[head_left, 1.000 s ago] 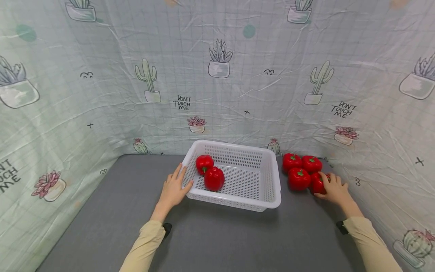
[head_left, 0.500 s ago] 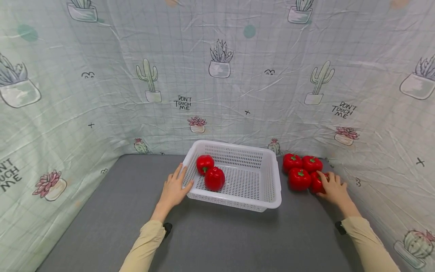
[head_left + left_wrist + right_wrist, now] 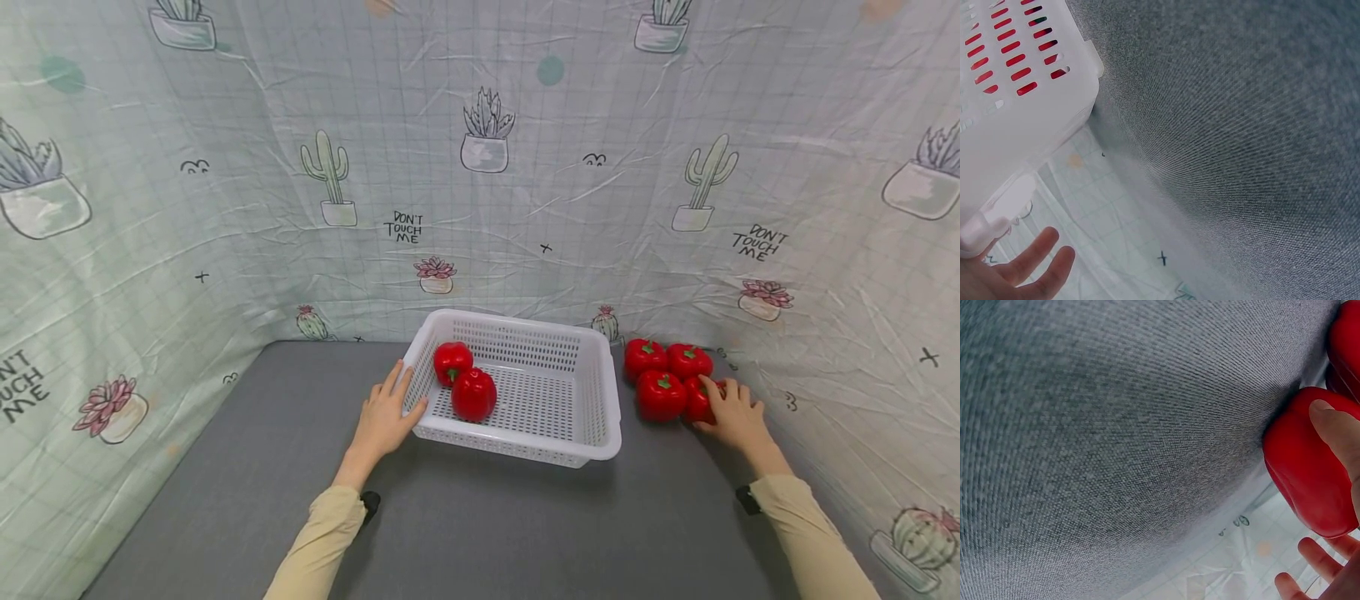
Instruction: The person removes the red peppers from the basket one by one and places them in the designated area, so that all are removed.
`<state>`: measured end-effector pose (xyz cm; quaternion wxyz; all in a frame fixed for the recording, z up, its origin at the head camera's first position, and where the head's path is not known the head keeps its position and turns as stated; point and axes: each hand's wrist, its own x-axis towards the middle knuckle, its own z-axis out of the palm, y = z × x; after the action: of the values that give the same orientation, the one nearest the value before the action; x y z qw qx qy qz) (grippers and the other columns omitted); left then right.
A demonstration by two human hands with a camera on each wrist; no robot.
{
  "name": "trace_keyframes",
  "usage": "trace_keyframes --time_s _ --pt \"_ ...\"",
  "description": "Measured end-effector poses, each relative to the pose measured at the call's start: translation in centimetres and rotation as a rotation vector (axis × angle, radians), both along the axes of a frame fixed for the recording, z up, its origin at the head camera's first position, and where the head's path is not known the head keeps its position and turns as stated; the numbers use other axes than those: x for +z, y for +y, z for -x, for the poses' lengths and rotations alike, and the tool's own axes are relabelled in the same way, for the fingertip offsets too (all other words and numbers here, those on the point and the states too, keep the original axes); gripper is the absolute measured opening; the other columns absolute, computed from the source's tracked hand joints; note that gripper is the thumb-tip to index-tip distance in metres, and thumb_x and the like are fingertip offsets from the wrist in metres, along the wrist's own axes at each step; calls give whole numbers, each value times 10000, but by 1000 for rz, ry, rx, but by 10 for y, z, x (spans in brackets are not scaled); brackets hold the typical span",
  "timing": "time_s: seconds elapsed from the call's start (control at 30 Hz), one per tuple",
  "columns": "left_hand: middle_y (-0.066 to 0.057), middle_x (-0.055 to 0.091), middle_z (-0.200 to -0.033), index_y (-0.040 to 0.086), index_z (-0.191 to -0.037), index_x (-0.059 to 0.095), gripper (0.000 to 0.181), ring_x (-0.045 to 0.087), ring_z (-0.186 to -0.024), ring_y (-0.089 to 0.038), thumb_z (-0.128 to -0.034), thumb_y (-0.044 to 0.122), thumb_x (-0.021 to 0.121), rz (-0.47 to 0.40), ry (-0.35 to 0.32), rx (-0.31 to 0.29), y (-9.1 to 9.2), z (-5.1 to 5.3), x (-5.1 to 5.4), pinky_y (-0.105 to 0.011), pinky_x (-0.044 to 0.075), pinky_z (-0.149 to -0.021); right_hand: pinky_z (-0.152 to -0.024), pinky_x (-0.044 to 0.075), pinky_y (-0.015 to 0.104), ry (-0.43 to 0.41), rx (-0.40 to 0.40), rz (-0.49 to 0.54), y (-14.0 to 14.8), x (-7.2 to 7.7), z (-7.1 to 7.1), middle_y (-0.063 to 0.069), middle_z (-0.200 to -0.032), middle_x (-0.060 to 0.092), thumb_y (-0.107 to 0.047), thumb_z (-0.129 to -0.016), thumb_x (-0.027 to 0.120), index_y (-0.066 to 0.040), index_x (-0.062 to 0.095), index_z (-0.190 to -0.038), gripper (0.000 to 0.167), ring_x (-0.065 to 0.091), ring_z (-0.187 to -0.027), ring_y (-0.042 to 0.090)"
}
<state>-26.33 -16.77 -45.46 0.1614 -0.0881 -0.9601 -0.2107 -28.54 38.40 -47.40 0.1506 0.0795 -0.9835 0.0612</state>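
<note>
In the head view, a white perforated plastic basket (image 3: 502, 437) holds two red bell peppers, one (image 3: 452, 363) behind the other (image 3: 474, 395), near its left end. My left hand (image 3: 381, 423) holds the basket's front left corner, thumb over the rim and fingers along the outside; two fingers stretch free in the left wrist view. At the far right, my right hand (image 3: 738, 418) holds a red bell pepper (image 3: 1310, 459). Its thumb lies on the near side, while other fingers are spread beyond it. The pepper still sits on the table.
Three more red bell peppers stand beside the held one: a front one (image 3: 660, 397) and two behind, left (image 3: 645, 358) and right (image 3: 689, 361). The grey table (image 3: 525, 533) meets a cactus-print cloth (image 3: 555, 208) at the back and both sides.
My right hand shifts very slightly left around the pepper, and its wrist moves a little left and forward. The left hand, the basket and the other peppers stay put.
</note>
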Motion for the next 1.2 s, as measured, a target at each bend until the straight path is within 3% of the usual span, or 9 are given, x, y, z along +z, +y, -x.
trace_keyframes --time_s 0.43,0.73,0.97,1.2 --pt "-140 273 -1452 77 -1371 353 613 426 -1117 -398 -868 406 479 5 23 -2 0 0 1 -553 389 -804 -687 285 655 -66 -27 -9 1 4 0 321 -1146 307 -298 -693 717 -37 270 -1301 799 293 -1007 494" --pt "-135 261 -1459 88 -1377 343 619 415 -1133 -405 -865 407 482 -2 2 9 1 0 0 -564 381 -825 -673 277 632 -66 -14 0 -2 15 -11 319 -1177 313 -288 -713 700 -51 271 -1317 778 293 -1014 495" --pt "-136 257 -1460 88 -1379 339 616 415 -1134 -404 -871 410 475 6 -3 7 1 0 0 -567 381 -825 -648 285 594 2 18 -14 -11 25 -23 298 -1172 338 -254 -720 706 -62 294 -1309 744 305 -1004 489" --pt "-132 253 -1463 91 -1381 336 614 413 -1136 -401 -873 407 473 0 -1 3 -1 0 0 -561 382 -823 -675 307 591 156 102 9 -34 36 -34 275 -1132 400 -195 -699 716 -30 397 -1235 645 362 -977 469"
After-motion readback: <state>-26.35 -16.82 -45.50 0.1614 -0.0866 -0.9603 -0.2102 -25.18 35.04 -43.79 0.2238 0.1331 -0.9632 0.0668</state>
